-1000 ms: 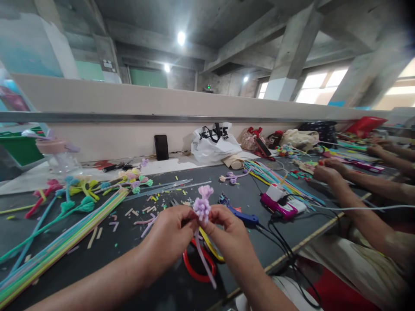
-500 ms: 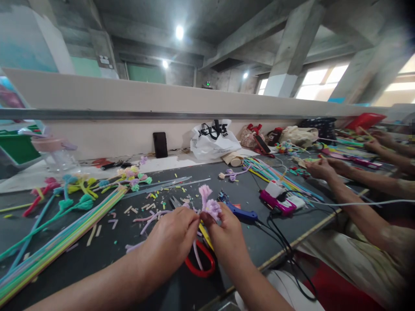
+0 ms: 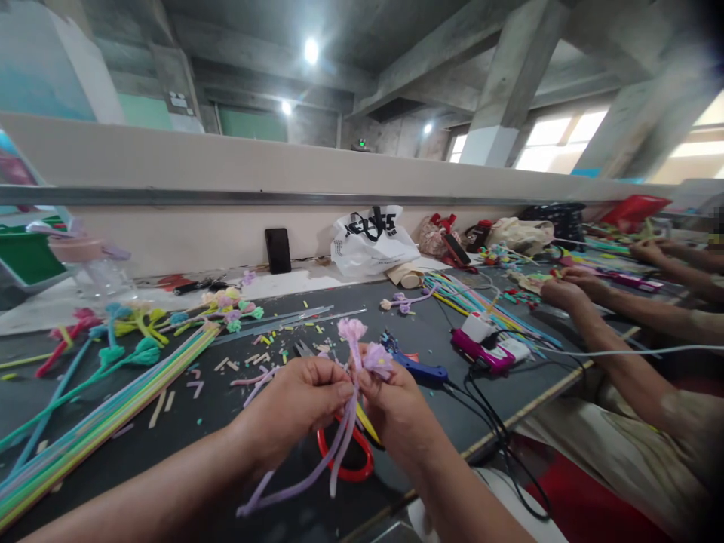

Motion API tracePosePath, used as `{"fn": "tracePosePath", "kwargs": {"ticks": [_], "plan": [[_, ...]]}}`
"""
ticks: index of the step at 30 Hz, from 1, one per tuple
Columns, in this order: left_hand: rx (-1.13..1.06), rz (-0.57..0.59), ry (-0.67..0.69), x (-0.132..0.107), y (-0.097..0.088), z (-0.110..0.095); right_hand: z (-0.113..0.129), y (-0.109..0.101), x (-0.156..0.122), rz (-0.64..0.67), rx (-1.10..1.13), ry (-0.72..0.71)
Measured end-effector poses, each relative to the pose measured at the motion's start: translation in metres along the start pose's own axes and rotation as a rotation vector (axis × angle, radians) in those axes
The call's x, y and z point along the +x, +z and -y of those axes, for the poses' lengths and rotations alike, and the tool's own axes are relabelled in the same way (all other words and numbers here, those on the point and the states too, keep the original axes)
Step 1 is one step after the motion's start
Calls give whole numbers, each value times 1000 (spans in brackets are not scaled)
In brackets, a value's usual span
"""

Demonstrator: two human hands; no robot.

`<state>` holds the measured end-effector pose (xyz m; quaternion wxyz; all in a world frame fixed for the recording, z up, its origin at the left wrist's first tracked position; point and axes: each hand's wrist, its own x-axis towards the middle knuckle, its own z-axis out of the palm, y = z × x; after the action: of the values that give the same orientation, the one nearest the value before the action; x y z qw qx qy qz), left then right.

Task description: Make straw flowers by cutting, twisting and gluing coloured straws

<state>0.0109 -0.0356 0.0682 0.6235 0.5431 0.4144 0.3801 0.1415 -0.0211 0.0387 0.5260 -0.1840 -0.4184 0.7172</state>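
Observation:
My left hand pinches the stems of lilac pipe-cleaner flowers just under the blooms. Closed around the same stems and against a second bloom, my right hand meets it at the fingertips. Two blooms stick up between the hands, one paler pink-lilac. Long lilac stems hang below toward the front. Under the hands lie scissors with red handles, partly covered, and a yellow-handled tool. To the right of my right hand rests a blue glue gun.
A bundle of pastel pipe cleaners and finished flowers lie left. Cut scraps litter the middle. A purple power strip with black cables sits right. Beyond it, a co-worker's arms reach over the table.
Both hands have turned so the flowers stand higher and the fingertips show more. The lilac stems now hang down in front, over the scissors' handles.

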Motion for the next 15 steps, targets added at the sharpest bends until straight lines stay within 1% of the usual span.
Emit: {"fn": "tracePosePath", "kwargs": {"ticks": [2, 3, 6, 9, 11, 15], "plan": [[-148, 56, -28, 0, 1, 4, 0, -2, -1, 26, 58, 61], [-194, 65, -40, 0, 2, 6, 0, -3, -1, 40, 70, 95], [-221, 41, -41, 1, 5, 9, 2, -7, -1, 61, 56, 165], [-53, -36, 1, 4, 5, 10, 8, -10, 0, 38, 1, 198], [81, -94, 1, 7, 3, 11, 11, -13, 1, 4, -53, 206], [208, -169, -22, 13, 1, 16, 12, -19, 2, -64, -111, 282]]}}
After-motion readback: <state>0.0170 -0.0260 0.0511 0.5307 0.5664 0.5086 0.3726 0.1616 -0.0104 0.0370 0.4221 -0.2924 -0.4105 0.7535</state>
